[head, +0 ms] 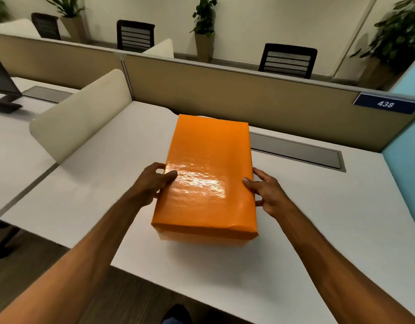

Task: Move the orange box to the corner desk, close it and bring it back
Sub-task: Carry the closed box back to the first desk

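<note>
Two hands flank box (207, 174), lid closed, lying on desk (318, 206) before partition (248, 90). Left hand (152, 183) grips left side, thumb on lid. Right hand (267, 195) loose, fingers spread, thumb touching right edge.

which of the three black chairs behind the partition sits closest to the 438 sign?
The rightmost chair, just left of the 438 sign; the other two stand left of the middle potted plant.
</note>
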